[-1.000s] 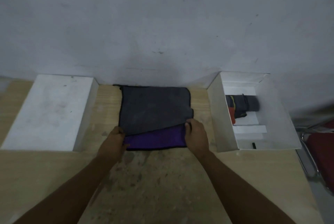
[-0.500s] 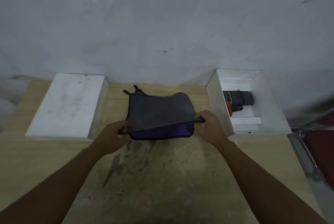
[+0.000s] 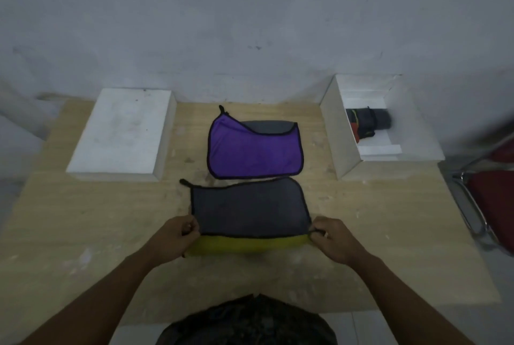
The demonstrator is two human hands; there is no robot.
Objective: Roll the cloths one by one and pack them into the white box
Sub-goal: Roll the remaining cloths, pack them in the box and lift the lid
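Observation:
A grey cloth with a yellow underside lies flat on the wooden table, near me. My left hand pinches its near left corner and my right hand pinches its near right corner, the near edge turned up so the yellow shows. Behind it a purple cloth lies over another grey cloth. The open white box stands at the right, with rolled dark cloths at its far end.
A closed white lid or box lies upside down at the left of the table. A grey wall rises right behind the table. A red chair with a metal frame stands off the right edge.
Both hands took the top grey cloth off the stack and drew it toward me onto the bare table. The purple cloth beneath it now shows.

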